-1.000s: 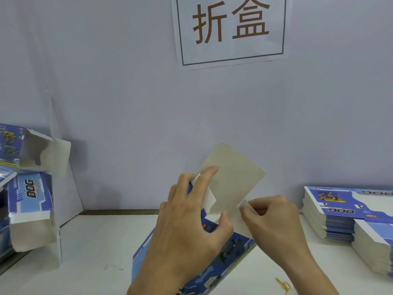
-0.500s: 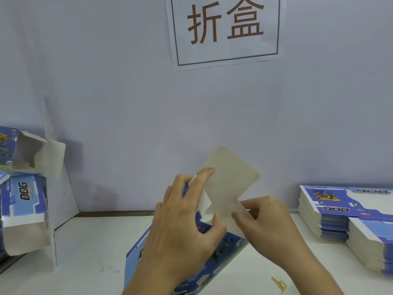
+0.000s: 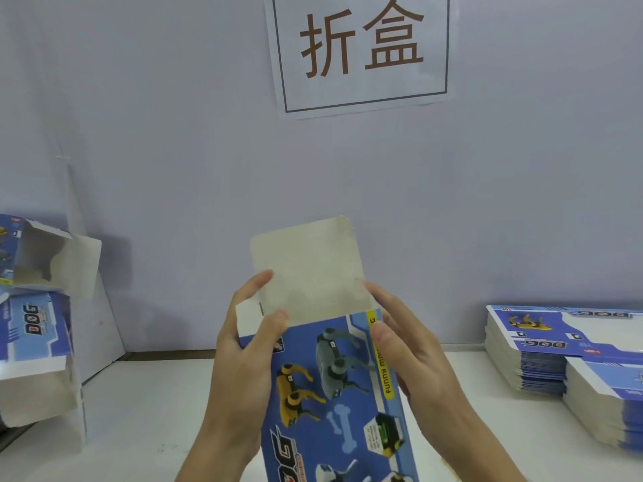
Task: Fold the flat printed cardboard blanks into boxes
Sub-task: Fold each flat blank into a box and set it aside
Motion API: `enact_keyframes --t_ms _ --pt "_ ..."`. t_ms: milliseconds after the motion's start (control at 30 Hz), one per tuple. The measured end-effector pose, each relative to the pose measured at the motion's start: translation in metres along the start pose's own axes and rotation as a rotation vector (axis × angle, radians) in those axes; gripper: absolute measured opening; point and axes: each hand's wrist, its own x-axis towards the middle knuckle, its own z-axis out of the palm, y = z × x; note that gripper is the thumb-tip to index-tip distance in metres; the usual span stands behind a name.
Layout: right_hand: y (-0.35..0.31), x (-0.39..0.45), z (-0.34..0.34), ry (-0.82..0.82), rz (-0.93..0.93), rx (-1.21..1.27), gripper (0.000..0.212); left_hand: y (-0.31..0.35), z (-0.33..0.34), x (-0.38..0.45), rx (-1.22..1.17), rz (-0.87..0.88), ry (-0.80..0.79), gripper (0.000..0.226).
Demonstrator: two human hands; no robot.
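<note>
Box (image 3: 334, 387) now turned printed face up, flap upright, left hand (image 3: 243, 346) and right hand (image 3: 407, 346) grasping its sides

Pale lilac wall (image 3: 174, 133), framed paper sign (image 3: 362, 50) with brown characters; white tabletop (image 3: 146, 394).

The blue printed cardboard box (image 3: 334, 394) runs off the bottom picture edge, its lower print cut away. The left hand (image 3: 243, 346) covers its left side, the right hand (image 3: 407, 353) its right; fingers behind are hidden. The stack of flat blue-and-white cardboard blanks (image 3: 556, 349) at the white table's (image 3: 139, 412) right edge and the folded blue-and-white boxes (image 3: 34, 328) at its left edge are cropped.
</note>
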Motion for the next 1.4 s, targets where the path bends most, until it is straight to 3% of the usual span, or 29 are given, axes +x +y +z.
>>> enact_keyframes --t_ms 267,367,533,633,800,933,1033,1100,1200,1333,1400 --pt "-0.001 0.003 0.0 -0.039 0.022 -0.042 0.044 -0.009 0.001 0.001 0.09 -0.01 0.12 0.026" --pt "0.003 0.006 0.012 0.055 0.009 0.035 0.037 -0.01 0.01 0.0 0.135 0.082 0.15 0.047" --pt "0.004 0.006 0.012 0.191 0.035 0.104 0.031 -0.008 0.016 -0.003 0.183 0.141 0.105 0.039" --pt "0.007 0.005 0.01 0.202 0.039 0.064 0.033 -0.008 0.015 -0.005 0.276 0.153 0.111 0.032" --pt "0.007 0.004 0.01 0.151 0.041 0.048 0.033 -0.009 0.016 -0.005 0.402 0.238 0.152 0.044" --pt "0.005 0.002 0.005 0.06 0.051 0.111 0.046 -0.013 0.014 -0.004 0.279 0.166 0.171 0.038" --pt "0.002 0.005 0.008 0.119 0.021 -0.002 0.054 -0.016 0.014 -0.004 0.36 0.171 0.176 0.032" --pt "0.0 0.006 0.012 0.189 0.037 -0.065 0.049 -0.02 0.015 -0.004 0.43 0.19 0.179 0.033" --pt "-0.002 0.006 0.013 0.237 0.11 -0.064 0.025 -0.025 0.016 -0.004 0.462 0.189 0.163 0.031" --pt "0.001 0.005 0.01 0.264 0.185 0.064 0.009 -0.019 0.022 -0.006 0.3 0.102 0.134 0.033" --pt "0.005 0.006 0.007 0.259 0.221 0.116 0.029 -0.019 0.022 -0.006 0.229 0.031 0.108 0.04"
